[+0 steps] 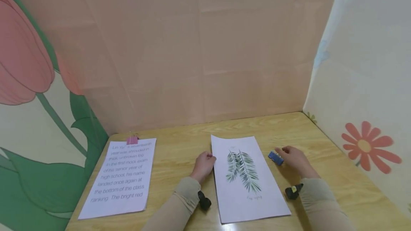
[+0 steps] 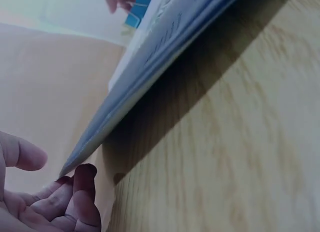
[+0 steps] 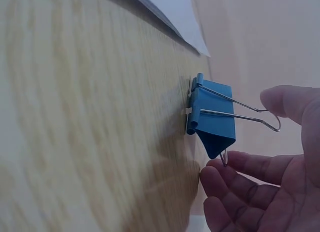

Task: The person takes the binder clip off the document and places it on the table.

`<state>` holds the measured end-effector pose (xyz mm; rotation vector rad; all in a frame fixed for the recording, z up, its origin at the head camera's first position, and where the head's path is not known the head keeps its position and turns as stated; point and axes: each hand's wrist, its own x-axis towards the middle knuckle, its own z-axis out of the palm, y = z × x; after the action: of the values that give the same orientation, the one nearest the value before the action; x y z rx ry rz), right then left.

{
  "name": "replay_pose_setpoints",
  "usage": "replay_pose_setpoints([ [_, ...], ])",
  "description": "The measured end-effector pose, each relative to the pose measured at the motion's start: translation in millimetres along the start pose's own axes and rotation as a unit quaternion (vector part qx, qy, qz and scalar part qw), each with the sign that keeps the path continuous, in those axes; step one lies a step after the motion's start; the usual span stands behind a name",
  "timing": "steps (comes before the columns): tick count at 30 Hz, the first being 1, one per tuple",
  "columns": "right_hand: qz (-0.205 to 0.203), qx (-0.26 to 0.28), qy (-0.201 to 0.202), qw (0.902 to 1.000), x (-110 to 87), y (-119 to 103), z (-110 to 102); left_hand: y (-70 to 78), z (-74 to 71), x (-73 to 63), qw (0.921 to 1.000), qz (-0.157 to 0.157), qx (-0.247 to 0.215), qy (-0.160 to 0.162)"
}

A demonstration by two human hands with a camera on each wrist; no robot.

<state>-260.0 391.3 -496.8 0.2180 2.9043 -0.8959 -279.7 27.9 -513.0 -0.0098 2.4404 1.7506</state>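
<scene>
Okay, see blue binder clip at about 2 o'clock from the middle of the leaf-print sheets, just beside their edge, not on them. Held by its wire handles between thumb and fingers of right hand, at clip's 3 o'clock. Probably best to squeeze evenly at the handle ends; watch for one slipping off the thumb. Keep clip square to the paper edge. Around sheets' 9 to 10 o'clock, see left hand, with fingers bent at the edge and thumb apart; cannot tell whether gripping. Worth evening up the pages first. Farther out at 9, leave text sheets with pink clip at their 12.
</scene>
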Motion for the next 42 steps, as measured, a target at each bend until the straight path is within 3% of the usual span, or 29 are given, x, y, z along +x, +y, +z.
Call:
replay_pose_setpoints([
  [15, -0.002, 0.012, 0.003, 0.9999, -4.6, -7, -1, 5.4, -0.9, -0.1, 0.9992, -0.035, -0.009, 0.019],
  [23, 0.011, 0.021, 0.007, 0.9997, -7.0, -8, 2, 3.2, -3.4, -3.4, 0.9984, -0.025, -0.035, 0.037],
  [26, 0.011, 0.036, 0.033, 0.9988, -9.4, -10, 0, 2.8, -5.6, -4.1, 0.9979, -0.011, -0.051, 0.037],
  [32, -0.021, 0.087, 0.133, 0.9871, -10.6, -27, 1, 1.9, -13.0, -5.8, 0.9966, 0.003, -0.069, 0.045],
  [36, -0.065, 0.101, 0.176, 0.9769, -11.9, -46, 6, 1.9, -16.5, -7.6, 0.9970, -0.011, -0.061, 0.045],
  [42, -0.139, 0.089, 0.214, 0.9628, -14.8, -78, 17, 1.5, -22.4, -12.2, 0.9986, 0.017, -0.025, 0.043],
])
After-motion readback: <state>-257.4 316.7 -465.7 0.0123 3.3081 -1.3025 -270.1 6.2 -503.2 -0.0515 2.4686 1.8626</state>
